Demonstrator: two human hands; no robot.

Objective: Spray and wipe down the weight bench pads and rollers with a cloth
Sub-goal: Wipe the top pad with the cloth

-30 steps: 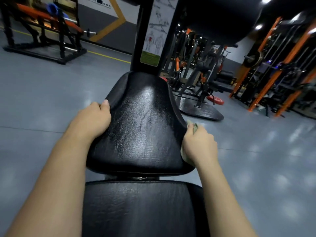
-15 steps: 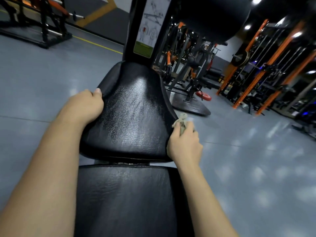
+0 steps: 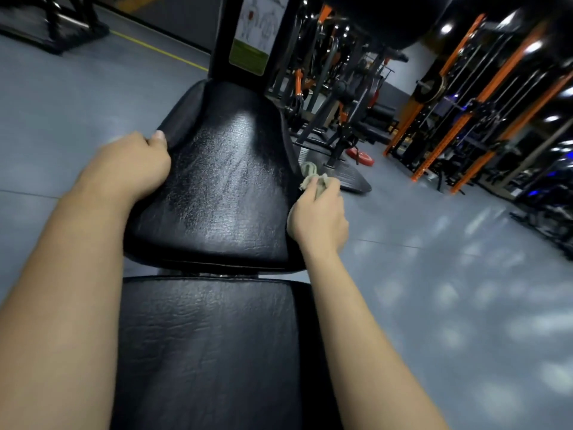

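At six o'clock in the view, the nearer pad (image 3: 210,367) of the bench (image 3: 217,305) is seen between the two forearms, with neither hand on it. Just beyond it lies the seat pad (image 3: 223,187), its top glossy. The left hand (image 3: 130,166) is set at this pad's nine o'clock edge, its grip curled round that edge with the thumb on top. At three o'clock the right hand (image 3: 319,218) is held close against the pad's side. Its grip is closed tight on a bunched cloth (image 3: 310,175), a tuft of which sticks out toward twelve o'clock.

The step in hand is judged to be the wiping of the seat pad's right flank. A stroke along that side is called for next, with the pad steadied from the left. No spray bottle is seen.

Farther off, a black post (image 3: 221,41) rises at twelve o'clock, and orange racks (image 3: 449,103) stand at two o'clock.
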